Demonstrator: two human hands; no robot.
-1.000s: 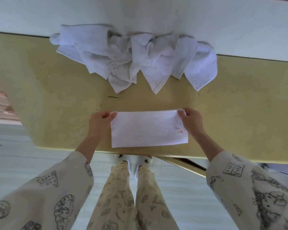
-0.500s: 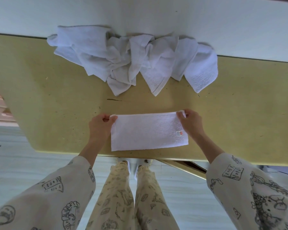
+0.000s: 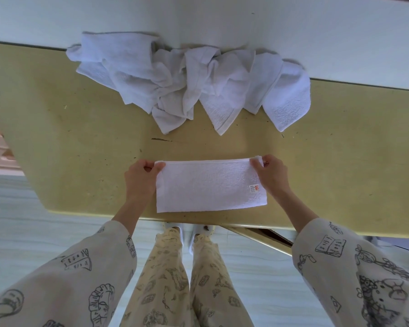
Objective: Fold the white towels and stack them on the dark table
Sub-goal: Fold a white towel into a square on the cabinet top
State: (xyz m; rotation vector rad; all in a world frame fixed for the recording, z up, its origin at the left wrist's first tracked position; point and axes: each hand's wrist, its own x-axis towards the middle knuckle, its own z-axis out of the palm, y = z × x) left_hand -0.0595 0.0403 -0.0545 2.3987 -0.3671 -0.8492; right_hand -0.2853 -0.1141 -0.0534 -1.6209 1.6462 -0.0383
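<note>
- Nothing much is moving since the earlier pictures: both hands are still holding the same two corners, and the towel (image 3: pixel 210 185) is still lying flat in the same spot.
- Lying near the 6 o'clock edge of the yellow table (image 3: pixel 340 161), the towel is already folded into a long strip.
- At the towel's 9 o'clock end, the left hand (image 3: pixel 141 178) is pinching the far corner between thumb and fingers.
- At the 3 o'clock end, the right hand (image 3: pixel 273 175) is pinching the other far corner, and a bit of cloth is sticking up there.
- To fold it well, I think one end should be going over to meet the other end, with the edges lining up, then getting a flat press.
- That bunched corner probably needs smoothing first, or the fold may be coming out crooked.
- Looking soft, thick and a bit fuzzy, the towel is wearing a small tag (image 3: pixel 255 188) with red marks near its 3 o'clock end.
- A messy pile of towels (image 3: pixel 187 83) is waiting at 12 o'clock, all crumpled and pointy, against a white wall (image 3: pixel 269 24).
- No dark table is showing anywhere.
</note>
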